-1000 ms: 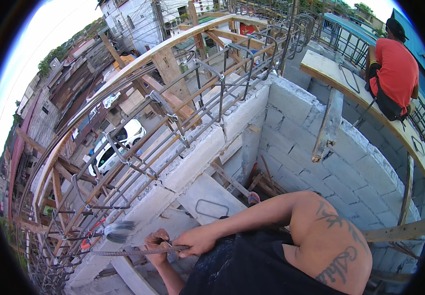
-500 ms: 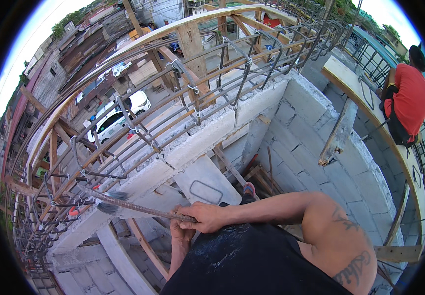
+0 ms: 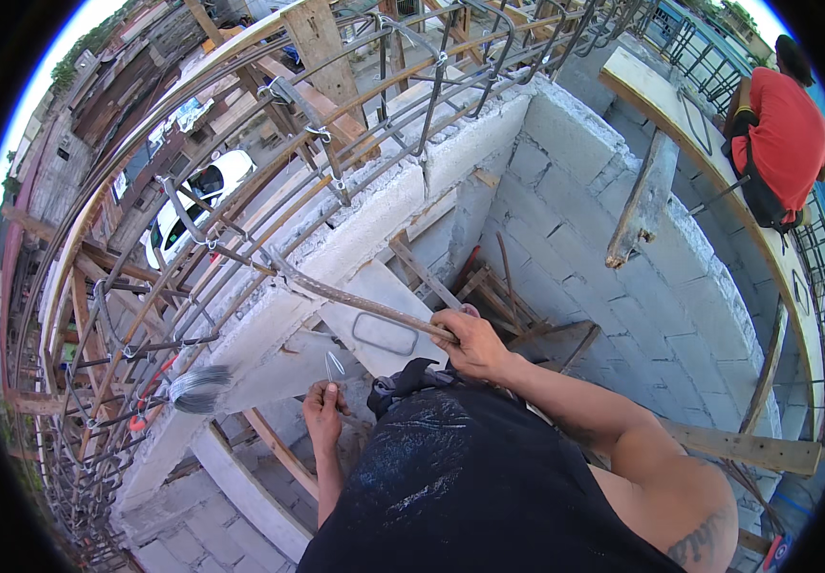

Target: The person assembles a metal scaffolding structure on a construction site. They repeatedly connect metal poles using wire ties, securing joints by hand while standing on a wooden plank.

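My right hand (image 3: 472,344) is closed around the lower end of a ribbed steel bar (image 3: 364,304). The bar slants up and left, its bent far end close to the rebar cage (image 3: 288,172) on top of the concrete beam. Lower and to the left, my left hand (image 3: 324,413) pinches a thin, looped piece of tie wire (image 3: 334,367) between thumb and finger. A fanned bundle of tie wires (image 3: 200,389) lies on the beam's edge, left of that hand. One bent rectangular stirrup (image 3: 385,333) rests on a pale board (image 3: 360,362) beneath the bar.
Below the beam, a block-walled space (image 3: 584,248) holds loose timber (image 3: 498,296). Curved wooden formwork (image 3: 107,205) runs outside the cage. A person in a red shirt (image 3: 787,134) sits by a long plank (image 3: 756,234) at right. A white car (image 3: 226,177) stands below.
My hands have moved apart. The right one has shifted right and up with the bar; the left has let go of it and now holds tie wire. The view has tilted and shifted.
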Demonstrator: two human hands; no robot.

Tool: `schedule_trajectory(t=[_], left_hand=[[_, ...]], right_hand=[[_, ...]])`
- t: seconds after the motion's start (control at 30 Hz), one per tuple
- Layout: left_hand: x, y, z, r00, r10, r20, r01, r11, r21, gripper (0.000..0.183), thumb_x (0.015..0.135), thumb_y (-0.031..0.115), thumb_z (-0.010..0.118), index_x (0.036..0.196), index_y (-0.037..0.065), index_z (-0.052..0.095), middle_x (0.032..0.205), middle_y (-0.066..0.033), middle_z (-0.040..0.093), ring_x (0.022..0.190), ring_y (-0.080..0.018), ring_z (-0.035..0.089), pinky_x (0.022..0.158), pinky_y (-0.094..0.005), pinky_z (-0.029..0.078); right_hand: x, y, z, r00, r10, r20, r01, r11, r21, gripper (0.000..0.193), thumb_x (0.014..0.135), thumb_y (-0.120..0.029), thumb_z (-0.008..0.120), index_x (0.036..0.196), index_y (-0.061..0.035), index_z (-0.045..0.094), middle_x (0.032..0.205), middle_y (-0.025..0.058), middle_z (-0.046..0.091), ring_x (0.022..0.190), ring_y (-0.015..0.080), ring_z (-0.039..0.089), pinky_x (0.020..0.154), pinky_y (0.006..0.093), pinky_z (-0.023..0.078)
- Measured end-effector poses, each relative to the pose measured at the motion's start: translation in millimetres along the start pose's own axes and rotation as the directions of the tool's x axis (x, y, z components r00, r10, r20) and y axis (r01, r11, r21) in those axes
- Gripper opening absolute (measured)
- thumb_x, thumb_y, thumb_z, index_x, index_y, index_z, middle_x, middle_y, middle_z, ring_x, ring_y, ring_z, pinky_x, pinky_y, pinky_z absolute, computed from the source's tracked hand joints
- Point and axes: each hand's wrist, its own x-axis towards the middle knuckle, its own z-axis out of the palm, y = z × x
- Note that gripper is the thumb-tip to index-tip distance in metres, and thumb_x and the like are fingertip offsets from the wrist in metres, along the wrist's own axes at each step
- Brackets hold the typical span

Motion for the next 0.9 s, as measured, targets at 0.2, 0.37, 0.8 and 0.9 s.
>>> schedule_trajectory(t=[0.2, 0.37, 0.8, 0.9], left_hand=[[-24.6, -91.1, -47.9, 0.933, -0.320, -0.162, 0.319, 0.947, -0.031, 0.022, 0.093, 0.021, 0.057, 0.082, 0.002, 0.058, 0.062, -0.0025, 0.054, 0.049, -0.0097, 0.047, 0.045, -0.0242, 0.039], [2.6, -80.2, -34.6, 0.957, -0.274, -0.090, 0.268, 0.960, -0.074, 0.020, 0.093, 0.022, 0.056, 0.085, 0.003, 0.058, 0.062, -0.0012, 0.051, 0.048, -0.0098, 0.045, 0.043, -0.0239, 0.037], [114.9, 128.7, 172.5, 0.984, 0.130, 0.119, -0.097, 0.964, -0.249, 0.021, 0.095, 0.016, 0.050, 0.100, -0.003, 0.058, 0.064, -0.0002, 0.046, 0.051, -0.0085, 0.044, 0.045, -0.0233, 0.036], [150.0, 169.5, 203.3, 0.966, 0.258, -0.001, -0.253, 0.946, -0.204, 0.022, 0.094, 0.017, 0.051, 0.100, -0.003, 0.057, 0.065, -0.0002, 0.046, 0.050, -0.0088, 0.044, 0.043, -0.0242, 0.035]], right_hand=[[-86.1, 60.0, -17.2, 0.665, 0.746, -0.022, -0.743, 0.660, -0.109, 0.034, 0.089, -0.032, 0.055, 0.109, -0.0047, 0.057, 0.096, 0.0222, 0.064, 0.090, 0.0416, 0.060, 0.079, 0.0478, 0.046], [-100.8, 61.9, 1.9, 0.565, 0.824, -0.035, -0.821, 0.566, 0.071, 0.036, 0.090, -0.031, 0.057, 0.107, 0.0003, 0.058, 0.097, 0.0231, 0.063, 0.094, 0.0375, 0.060, 0.084, 0.0412, 0.044], [-40.2, 100.9, -62.6, 0.710, 0.701, 0.065, -0.703, 0.701, 0.121, 0.037, 0.090, -0.034, 0.055, 0.107, -0.0009, 0.058, 0.095, 0.0221, 0.063, 0.092, 0.0336, 0.060, 0.082, 0.0408, 0.044], [-20.5, 123.7, -81.8, 0.733, 0.677, 0.067, -0.680, 0.725, 0.109, 0.037, 0.092, -0.034, 0.054, 0.107, -0.0007, 0.058, 0.093, 0.0206, 0.062, 0.089, 0.0318, 0.059, 0.080, 0.0391, 0.044]])
